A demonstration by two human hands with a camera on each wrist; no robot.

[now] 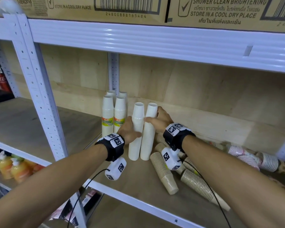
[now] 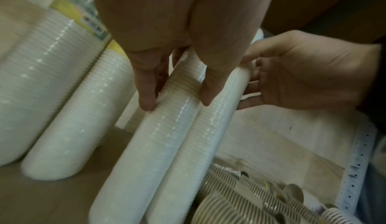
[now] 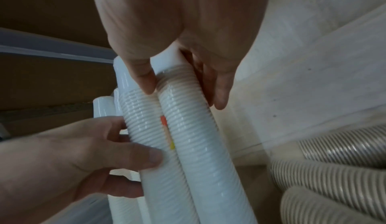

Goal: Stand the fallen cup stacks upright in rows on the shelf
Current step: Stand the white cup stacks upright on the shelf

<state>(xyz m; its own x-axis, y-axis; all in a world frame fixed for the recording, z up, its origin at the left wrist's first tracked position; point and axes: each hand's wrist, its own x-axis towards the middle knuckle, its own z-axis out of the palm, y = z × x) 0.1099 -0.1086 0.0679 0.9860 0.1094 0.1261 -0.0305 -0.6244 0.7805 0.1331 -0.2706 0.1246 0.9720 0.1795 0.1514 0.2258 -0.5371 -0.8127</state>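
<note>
Two plain white cup stacks stand side by side and touching on the wooden shelf (image 1: 135, 183). My left hand (image 1: 130, 130) grips the left white stack (image 1: 136, 139) about halfway up, thumb and fingers curled round it. My right hand (image 1: 160, 119) grips the right white stack (image 1: 148, 142) near its top. In the left wrist view my left hand (image 2: 177, 102) wraps the left stack (image 2: 146, 153). In the right wrist view my right hand (image 3: 185, 95) wraps the right stack (image 3: 208, 153). Fallen brown striped stacks (image 1: 164, 173) lie to the right.
Several labelled white stacks (image 1: 108, 119) stand upright at the back left by the post. Pink patterned stacks (image 1: 252, 157) lie fallen at the far right. The shelf's white front rail (image 1: 138, 201) runs below my wrists. Cardboard boxes (image 1: 122, 7) sit on the shelf above.
</note>
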